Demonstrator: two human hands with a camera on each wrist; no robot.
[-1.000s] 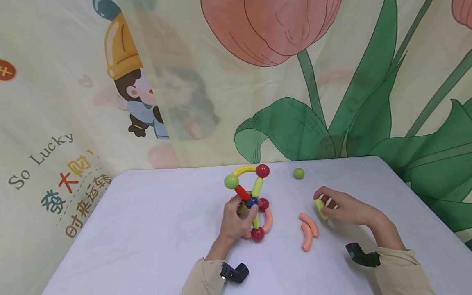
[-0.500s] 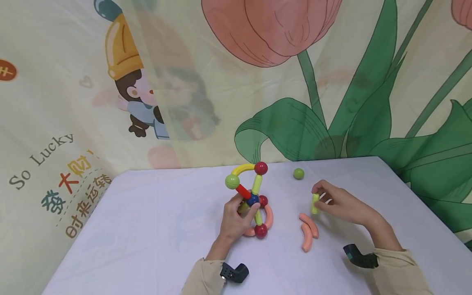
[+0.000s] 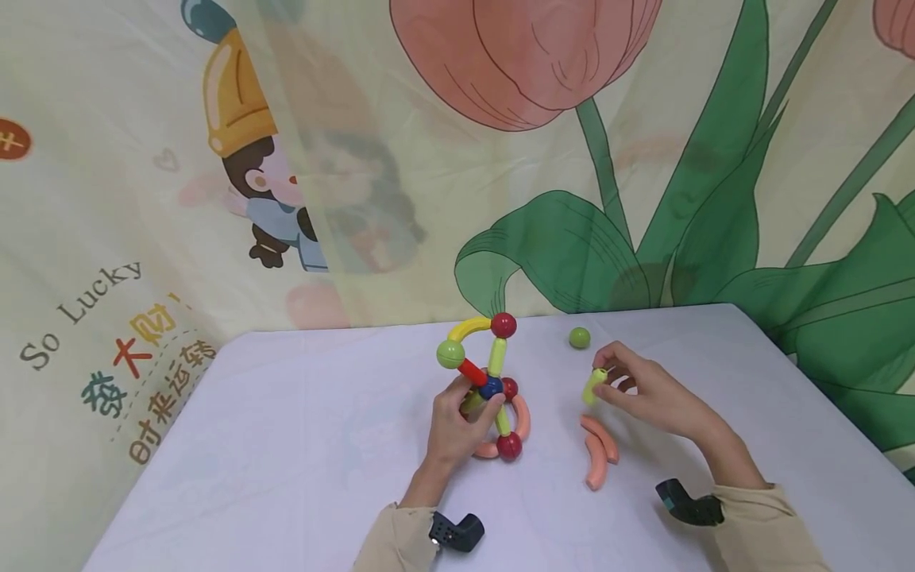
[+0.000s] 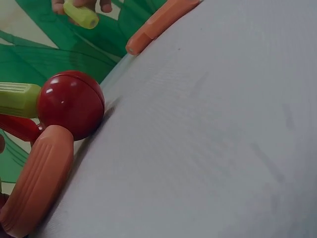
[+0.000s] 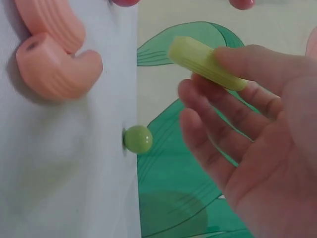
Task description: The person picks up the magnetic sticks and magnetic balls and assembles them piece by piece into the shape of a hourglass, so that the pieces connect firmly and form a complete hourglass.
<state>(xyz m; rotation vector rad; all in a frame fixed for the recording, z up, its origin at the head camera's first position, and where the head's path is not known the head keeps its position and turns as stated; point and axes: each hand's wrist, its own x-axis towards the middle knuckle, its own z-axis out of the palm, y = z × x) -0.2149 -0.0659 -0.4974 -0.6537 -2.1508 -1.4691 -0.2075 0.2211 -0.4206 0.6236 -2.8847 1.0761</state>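
In the head view, my left hand (image 3: 457, 425) holds a standing ball-and-stick toy structure near its blue ball (image 3: 491, 387). The structure has a yellow curved stick (image 3: 469, 326) and a red ball (image 3: 503, 325) at its top, a light green ball (image 3: 450, 353) at upper left and a red stick (image 3: 472, 372). Pink curved sticks (image 3: 523, 419) and another red ball (image 4: 70, 104) form its base; my fingers hide part of it. My right hand (image 3: 646, 393) pinches a short light green stick (image 5: 203, 62) between thumb and fingers, above the table.
Two loose pink curved sticks (image 3: 596, 461) lie touching on the white-covered table (image 3: 286, 445), below the right hand. Near the back edge sits a green ball (image 3: 580, 338). A printed cloth (image 3: 386, 159) hangs behind the table.
My right hand has moved left toward the structure, the light green stick turning in its fingers. Held in my left hand, the structure has tilted slightly; its top red ball has shifted a little left.
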